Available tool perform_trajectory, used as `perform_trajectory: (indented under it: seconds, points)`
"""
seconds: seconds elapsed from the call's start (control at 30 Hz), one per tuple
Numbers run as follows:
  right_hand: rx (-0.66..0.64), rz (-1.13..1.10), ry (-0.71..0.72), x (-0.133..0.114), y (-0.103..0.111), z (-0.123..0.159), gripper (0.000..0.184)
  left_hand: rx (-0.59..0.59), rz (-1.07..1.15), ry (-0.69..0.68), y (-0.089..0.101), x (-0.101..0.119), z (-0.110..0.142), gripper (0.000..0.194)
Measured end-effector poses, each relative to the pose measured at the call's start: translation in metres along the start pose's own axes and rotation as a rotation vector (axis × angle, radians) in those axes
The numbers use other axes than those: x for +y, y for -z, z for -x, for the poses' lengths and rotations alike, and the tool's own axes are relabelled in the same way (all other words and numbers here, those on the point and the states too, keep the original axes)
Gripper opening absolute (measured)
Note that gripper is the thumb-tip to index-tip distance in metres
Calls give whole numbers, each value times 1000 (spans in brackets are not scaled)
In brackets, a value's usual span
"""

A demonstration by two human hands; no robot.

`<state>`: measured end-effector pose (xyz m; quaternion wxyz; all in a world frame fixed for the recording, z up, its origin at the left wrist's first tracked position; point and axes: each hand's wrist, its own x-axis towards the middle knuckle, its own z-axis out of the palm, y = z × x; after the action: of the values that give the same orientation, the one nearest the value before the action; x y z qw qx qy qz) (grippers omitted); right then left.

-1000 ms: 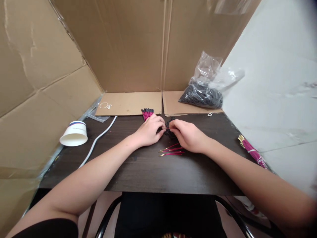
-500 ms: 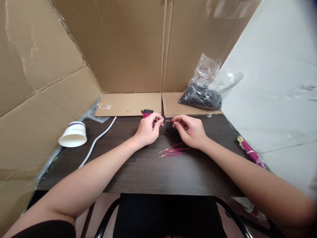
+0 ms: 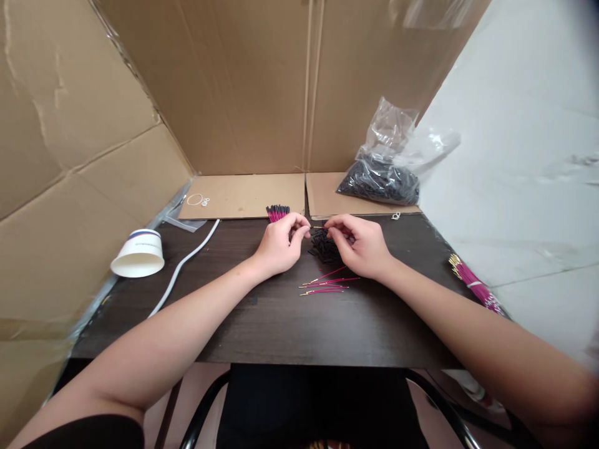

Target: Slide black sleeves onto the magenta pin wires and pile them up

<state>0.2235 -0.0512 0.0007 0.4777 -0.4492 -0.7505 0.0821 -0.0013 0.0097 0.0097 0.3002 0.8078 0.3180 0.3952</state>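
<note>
My left hand rests on the dark table, fingers curled, pinching a thin pink wire whose tip points right. My right hand faces it, fingertips pinched on a small black piece at that wire's tip. Between and under the hands lies a small pile of black sleeves. Just behind my left hand lies a bunch of pink wires with black ends. Several loose pink wires with gold tips lie in front of my right hand.
A clear bag of black pieces sits at the back right on cardboard. An overturned paper cup and a white cable lie at left. A tied bundle of pink wires lies at the right edge. Cardboard walls stand on the left and at the back.
Both hands have lifted slightly off the black pile and drawn a little apart and back; the pile now shows between them. The loose wires have not moved.
</note>
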Motion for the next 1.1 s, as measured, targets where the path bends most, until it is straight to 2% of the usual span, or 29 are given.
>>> perform_trajectory:
  seconds: [0.37,0.67,1.1]
  points:
    - [-12,107,132,-2,3,-2,16,-14,-18,-23,0,-2,1,9]
    - [-66,109,138,-3,2,-2,19,-57,-119,-85,1,1,2,12]
    - [-75,97,153,-5,3,-2,20,-63,-69,-67,0,2,2,11]
